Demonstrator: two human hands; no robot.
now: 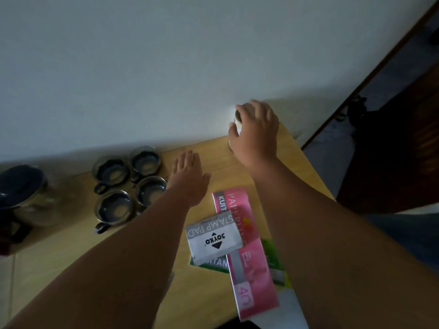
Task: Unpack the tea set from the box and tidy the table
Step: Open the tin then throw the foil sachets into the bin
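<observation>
Several glass tea cups [128, 184] with dark holders and handles stand grouped on the wooden table [209, 293] at the back left. A glass teapot [26, 193] with a dark lid stands at the far left. My right hand [255, 131] is closed over a small round white object [237, 115] at the table's far right corner, against the wall; most of that object is hidden. My left hand [190, 176] hovers flat with fingers apart, just right of the cups and holding nothing.
A white stamp pad box [213, 236] lies on a pink receipt book [247, 252], with a green book [273, 262] under both. A white wall runs along the table's far edge. The table's right edge drops to the floor by a dark wooden door [392, 150].
</observation>
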